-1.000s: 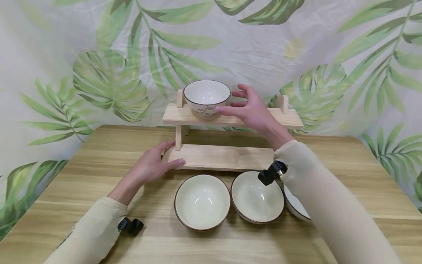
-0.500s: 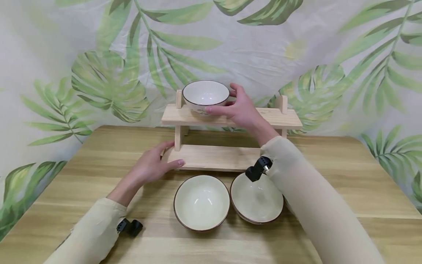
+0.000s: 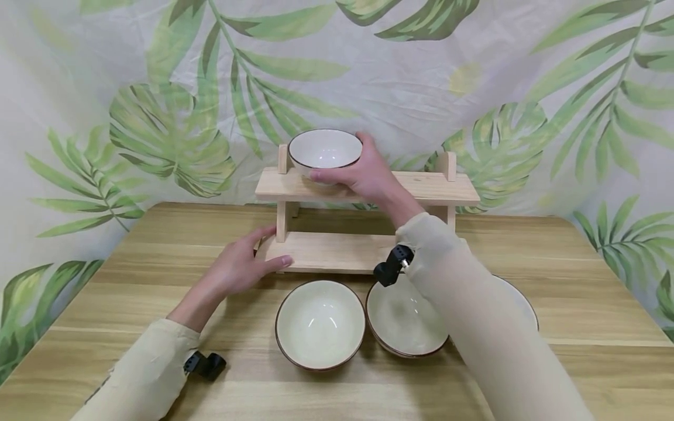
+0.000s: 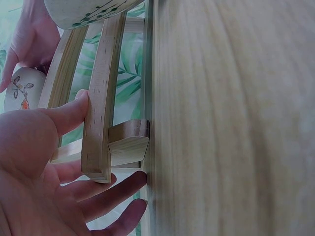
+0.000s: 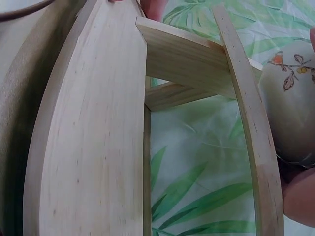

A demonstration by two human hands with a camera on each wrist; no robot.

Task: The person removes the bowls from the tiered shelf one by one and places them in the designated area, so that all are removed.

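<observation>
A small white bowl (image 3: 325,149) with a dark rim stands at the left end of the upper board of a two-tier wooden rack (image 3: 337,251). My right hand (image 3: 371,175) grips it from the right, thumb across its front and fingers around its far side. A painted flower sprig shows on the bowl (image 5: 290,113) in the right wrist view. My left hand (image 3: 239,266) holds the left end of the rack's lower board. In the left wrist view the thumb (image 4: 74,113) lies against one face of that board, and fingers reach past its other side.
In front of the rack, a cream bowl (image 3: 320,324) with a brown rim stands on the wooden table (image 3: 247,392). A second cream bowl (image 3: 402,321) is beside it, and a third bowl (image 3: 518,301) is partly covered by my right sleeve. A leaf-patterned cloth (image 3: 411,88) hangs behind.
My right hand has moved left from beside the small bowl and closed around it. The left hand has kept its hold on the rack.
</observation>
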